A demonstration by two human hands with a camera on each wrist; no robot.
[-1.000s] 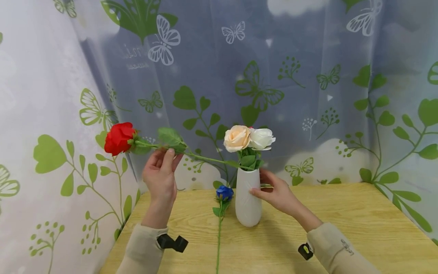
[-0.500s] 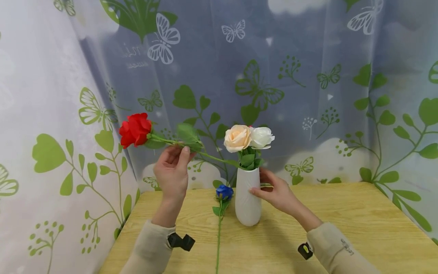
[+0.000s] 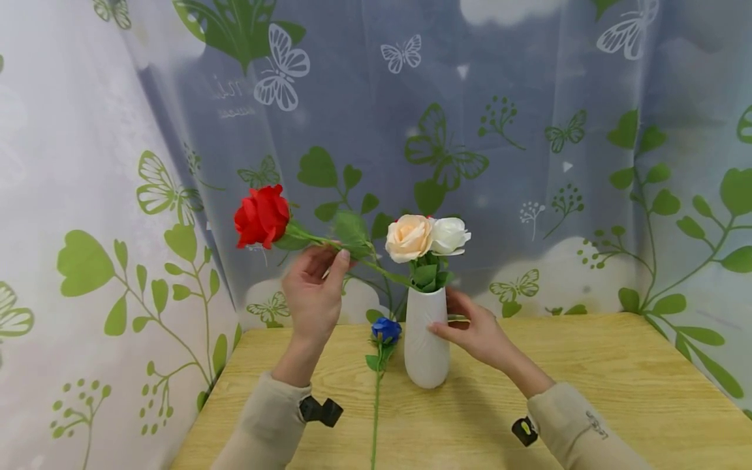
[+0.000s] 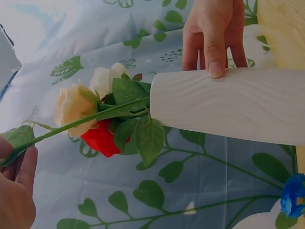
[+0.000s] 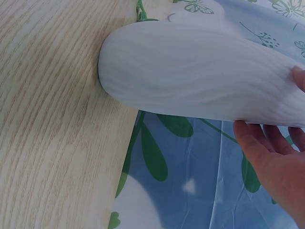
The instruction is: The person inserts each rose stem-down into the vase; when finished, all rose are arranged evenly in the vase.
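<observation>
My left hand (image 3: 314, 294) pinches the green stem of a red rose (image 3: 262, 217), just below its leaves. The rose slants, bloom to the left, and its stem end reaches the mouth of the white vase (image 3: 426, 339). In the left wrist view that stem (image 4: 71, 125) runs to the vase's rim among leaves. My right hand (image 3: 482, 333) grips the upright vase near the top, thumb in front and fingers behind. The vase holds a peach rose (image 3: 409, 238), a white rose (image 3: 450, 236) and a second red bloom (image 4: 106, 138), mostly hidden in the head view.
On the wooden table (image 3: 587, 391), left of the vase, lies a blue rose (image 3: 386, 330) with its stem pointing toward me. A printed curtain (image 3: 364, 98) hangs behind the table and along its sides.
My left hand has moved right toward the vase with the red rose, whose bloom has risen and tilts up more steeply. The right hand and vase have stayed in place.
</observation>
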